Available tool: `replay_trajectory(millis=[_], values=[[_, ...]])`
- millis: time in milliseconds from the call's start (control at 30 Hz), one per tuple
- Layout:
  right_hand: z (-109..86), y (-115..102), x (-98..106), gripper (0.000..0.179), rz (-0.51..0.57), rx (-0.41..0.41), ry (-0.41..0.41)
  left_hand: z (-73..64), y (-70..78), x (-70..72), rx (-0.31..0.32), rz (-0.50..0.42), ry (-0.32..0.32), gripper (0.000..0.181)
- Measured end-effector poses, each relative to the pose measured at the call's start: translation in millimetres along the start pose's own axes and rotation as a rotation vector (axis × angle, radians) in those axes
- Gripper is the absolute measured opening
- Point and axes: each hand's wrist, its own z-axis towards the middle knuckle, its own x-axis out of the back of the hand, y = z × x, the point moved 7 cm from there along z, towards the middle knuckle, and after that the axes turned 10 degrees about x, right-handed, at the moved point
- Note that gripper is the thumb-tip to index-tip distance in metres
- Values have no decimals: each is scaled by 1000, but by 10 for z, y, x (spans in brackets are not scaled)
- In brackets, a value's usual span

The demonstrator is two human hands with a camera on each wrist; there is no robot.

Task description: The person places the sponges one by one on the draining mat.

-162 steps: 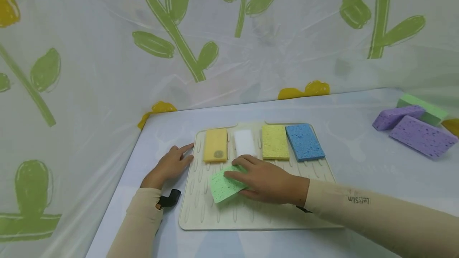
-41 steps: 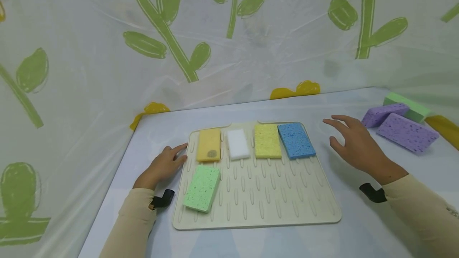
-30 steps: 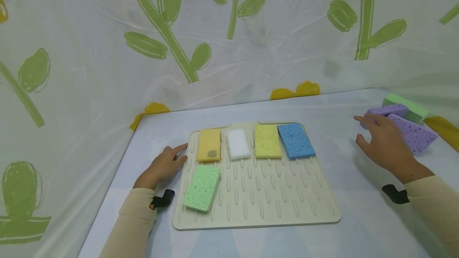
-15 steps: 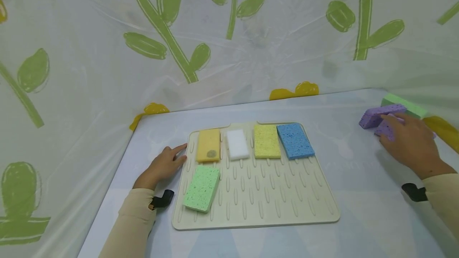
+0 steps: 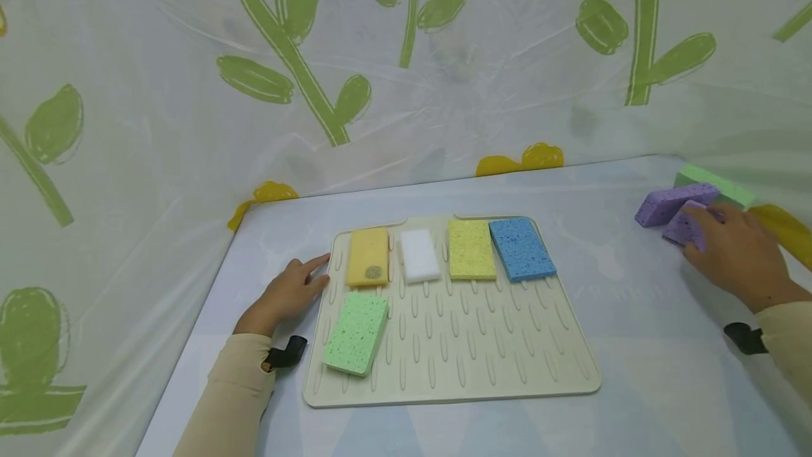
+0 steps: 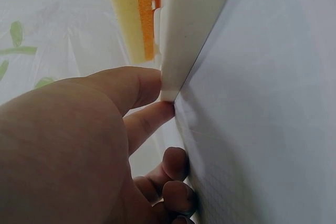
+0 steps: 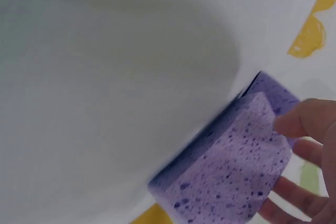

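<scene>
My right hand (image 5: 745, 259) reaches over a speckled purple sponge (image 5: 684, 226) at the far right. In the right wrist view the thumb lies on that sponge's face and the fingers are at its far edge, in a pinch. Behind it leans a second purple sponge (image 5: 675, 204). My left hand (image 5: 285, 298) touches the left edge of a cream ridged mat (image 5: 482, 344). Its thumb and a finger meet the mat's side in the left wrist view, without curling round it. A speckled green sponge (image 5: 357, 333) lies at the mat's lower left.
Along the mat's back row lie a yellow sponge with a round mark (image 5: 368, 256), a white sponge (image 5: 419, 256), a lime-yellow sponge (image 5: 472, 250) and a blue sponge (image 5: 522, 249). A green block (image 5: 717, 185) sits behind the purple sponges. A patterned curtain (image 5: 495, 69) hangs behind the table.
My right hand laid the green sponge on the mat's lower left, then moved right to the purple sponges and took hold of the front one. The left hand stayed at the mat's edge.
</scene>
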Motion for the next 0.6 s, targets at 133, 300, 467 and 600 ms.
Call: replay_trajectory(millis=[133,300,467,600], values=[[0,28,-24,60,-59,67,-7,4,3,-2,6,1,3,57],[3,50,-47,65,-120,125,-18,13,-16,-9,8,0,4,57],[7,79,-73,68,-150,121,-47,32,-16,-12,1,2,8,57],[13,92,-83,69,-182,126,-56,30,-8,-20,-6,0,6,57]])
